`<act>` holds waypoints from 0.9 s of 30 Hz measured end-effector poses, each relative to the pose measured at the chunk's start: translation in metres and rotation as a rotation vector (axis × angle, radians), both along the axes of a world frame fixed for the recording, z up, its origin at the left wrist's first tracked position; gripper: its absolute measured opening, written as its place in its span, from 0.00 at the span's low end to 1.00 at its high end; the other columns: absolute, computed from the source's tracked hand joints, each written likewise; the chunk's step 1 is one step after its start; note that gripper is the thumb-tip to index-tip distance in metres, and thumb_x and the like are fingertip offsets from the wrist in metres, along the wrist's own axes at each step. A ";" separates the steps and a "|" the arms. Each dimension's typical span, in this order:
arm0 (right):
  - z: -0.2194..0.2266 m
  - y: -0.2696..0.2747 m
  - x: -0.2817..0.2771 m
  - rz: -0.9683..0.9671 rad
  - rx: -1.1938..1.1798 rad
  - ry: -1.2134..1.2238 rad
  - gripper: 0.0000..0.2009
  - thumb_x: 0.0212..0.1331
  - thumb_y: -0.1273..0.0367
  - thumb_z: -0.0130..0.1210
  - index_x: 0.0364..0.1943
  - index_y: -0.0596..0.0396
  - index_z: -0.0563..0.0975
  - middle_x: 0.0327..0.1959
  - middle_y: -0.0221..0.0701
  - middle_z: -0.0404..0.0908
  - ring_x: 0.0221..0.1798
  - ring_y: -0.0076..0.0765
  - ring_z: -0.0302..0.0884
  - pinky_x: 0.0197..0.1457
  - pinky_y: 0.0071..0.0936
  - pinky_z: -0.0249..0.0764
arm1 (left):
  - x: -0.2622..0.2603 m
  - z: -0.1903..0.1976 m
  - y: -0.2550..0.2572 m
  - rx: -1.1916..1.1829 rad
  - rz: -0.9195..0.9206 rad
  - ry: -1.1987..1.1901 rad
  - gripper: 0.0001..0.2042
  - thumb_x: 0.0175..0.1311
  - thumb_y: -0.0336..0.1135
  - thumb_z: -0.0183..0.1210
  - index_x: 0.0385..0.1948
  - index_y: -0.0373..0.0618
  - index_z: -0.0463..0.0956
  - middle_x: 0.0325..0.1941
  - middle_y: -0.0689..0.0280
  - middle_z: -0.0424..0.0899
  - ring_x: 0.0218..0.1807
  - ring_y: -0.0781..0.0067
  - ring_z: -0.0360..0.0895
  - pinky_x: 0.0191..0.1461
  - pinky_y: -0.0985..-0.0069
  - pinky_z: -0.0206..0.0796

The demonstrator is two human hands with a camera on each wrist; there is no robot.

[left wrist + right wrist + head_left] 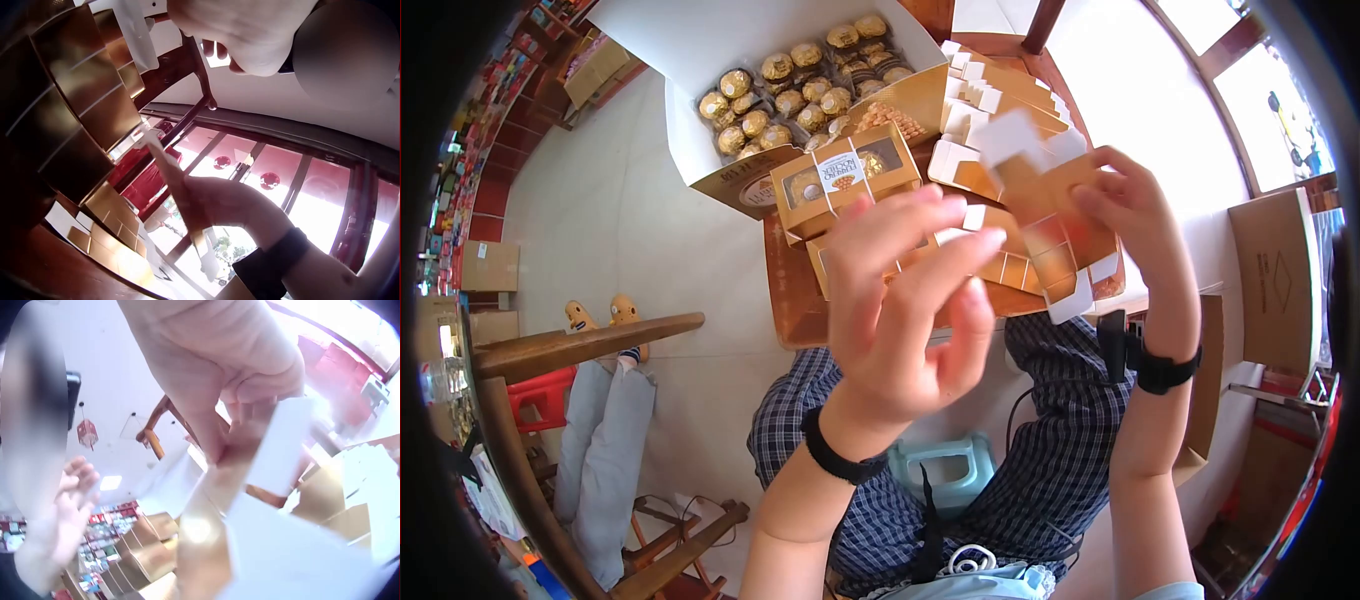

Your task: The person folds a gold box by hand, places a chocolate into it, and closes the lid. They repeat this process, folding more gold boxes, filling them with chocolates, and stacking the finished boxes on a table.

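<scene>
Pinching gold carton [1050,225] w/ R hand [1138,205], thumb vs. fingers, nr. other cartons [965,178]; L hand [905,310] loosely spread nr. windowed choc. box [842,178].

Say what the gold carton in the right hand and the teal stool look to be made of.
The gold carton looks like thin card with a glossy metallic finish, judging by its sheen, white flaps and crease lines. The teal stool is probably moulded plastic: smooth, evenly coloured, with rounded corners.
</scene>
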State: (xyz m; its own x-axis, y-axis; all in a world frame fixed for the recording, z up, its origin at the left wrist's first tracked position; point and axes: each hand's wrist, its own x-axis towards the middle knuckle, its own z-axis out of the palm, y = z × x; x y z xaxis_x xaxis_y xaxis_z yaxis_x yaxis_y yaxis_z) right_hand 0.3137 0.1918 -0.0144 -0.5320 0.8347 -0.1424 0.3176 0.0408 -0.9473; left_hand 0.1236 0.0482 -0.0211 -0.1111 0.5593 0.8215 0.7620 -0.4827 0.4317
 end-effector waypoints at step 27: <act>0.036 -0.080 -0.058 0.017 0.867 0.024 0.25 0.36 0.80 0.62 0.47 0.56 0.74 0.32 0.31 0.79 0.37 0.29 0.77 0.37 0.22 0.72 | 0.004 0.014 -0.007 -0.824 -0.938 -1.429 0.24 0.61 0.40 0.55 0.56 0.38 0.61 0.51 0.63 0.71 0.50 0.76 0.71 0.51 0.79 0.65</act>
